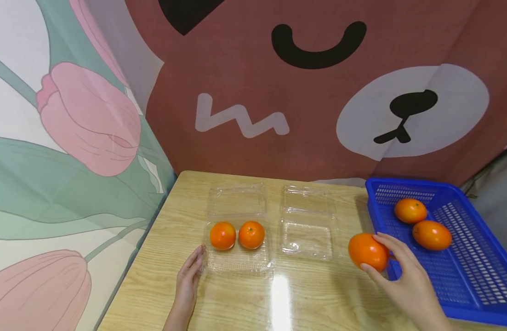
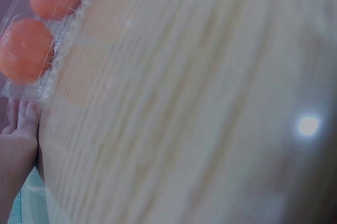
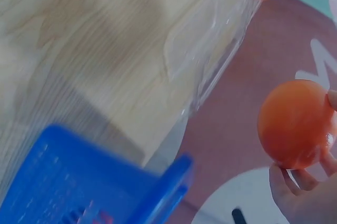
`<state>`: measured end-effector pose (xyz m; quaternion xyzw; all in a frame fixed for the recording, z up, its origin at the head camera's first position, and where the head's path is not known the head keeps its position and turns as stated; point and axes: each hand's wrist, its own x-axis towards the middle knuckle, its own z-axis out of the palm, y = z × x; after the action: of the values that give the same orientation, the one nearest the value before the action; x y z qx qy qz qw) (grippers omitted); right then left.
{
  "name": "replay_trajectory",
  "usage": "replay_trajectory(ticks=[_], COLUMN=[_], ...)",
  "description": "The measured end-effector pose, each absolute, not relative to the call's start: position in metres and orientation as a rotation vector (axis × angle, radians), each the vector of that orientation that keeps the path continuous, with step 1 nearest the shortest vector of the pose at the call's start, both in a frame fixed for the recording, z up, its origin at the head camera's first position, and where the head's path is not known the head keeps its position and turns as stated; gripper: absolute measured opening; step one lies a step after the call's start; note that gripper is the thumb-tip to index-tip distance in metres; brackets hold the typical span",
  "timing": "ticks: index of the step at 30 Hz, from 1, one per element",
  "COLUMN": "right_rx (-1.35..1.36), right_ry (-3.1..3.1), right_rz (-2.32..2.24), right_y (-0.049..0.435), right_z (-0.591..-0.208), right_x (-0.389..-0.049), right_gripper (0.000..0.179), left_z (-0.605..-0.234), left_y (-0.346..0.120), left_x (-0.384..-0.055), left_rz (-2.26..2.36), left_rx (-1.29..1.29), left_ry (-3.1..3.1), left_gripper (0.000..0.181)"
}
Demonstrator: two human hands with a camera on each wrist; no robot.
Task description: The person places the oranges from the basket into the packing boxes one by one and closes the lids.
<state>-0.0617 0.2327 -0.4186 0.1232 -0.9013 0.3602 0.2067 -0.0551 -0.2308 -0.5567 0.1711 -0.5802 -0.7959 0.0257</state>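
My right hand (image 1: pixel 410 276) grips an orange (image 1: pixel 367 251) between thumb and fingers, above the left side of a blue basket. The same orange (image 3: pixel 296 124) is at the right of the right wrist view. Beside the left edge of a clear plastic clamshell box (image 1: pixel 241 264), my left hand (image 1: pixel 189 280) has its fingers extended and its fingertips at the box. That box lies with its lid laid back, holding two oranges (image 1: pixel 222 236) side by side in its far part. A second clear clamshell box (image 1: pixel 307 250), lid also back, has no fruit in it.
The blue basket (image 1: pixel 456 285) stands at the right of the wooden table (image 1: pixel 154 276), with two more oranges (image 1: pixel 432 235) inside towards its far end. A printed cloth (image 1: pixel 245 156) hangs behind the table, and a flowered one (image 1: pixel 88 119) at the left.
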Motion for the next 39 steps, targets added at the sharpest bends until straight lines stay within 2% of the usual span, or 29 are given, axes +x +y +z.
replay_trajectory(ticks=[17,39], right_rx=[0.477,0.509], right_ry=[-2.534,-2.571], right_rz=[1.12,1.248], right_y=[0.173,0.128], right_z=[-0.44,-0.464], right_x=[-0.066,-0.072], right_gripper=[0.07,0.066], left_z=[-0.555,-0.553], left_y=[-0.23,-0.23], left_x=[-0.055,-0.055], left_rz=[-2.461,-2.451], left_rx=[0.531,0.543], left_ry=[-1.796,-1.835], left_gripper=[0.056,0.058])
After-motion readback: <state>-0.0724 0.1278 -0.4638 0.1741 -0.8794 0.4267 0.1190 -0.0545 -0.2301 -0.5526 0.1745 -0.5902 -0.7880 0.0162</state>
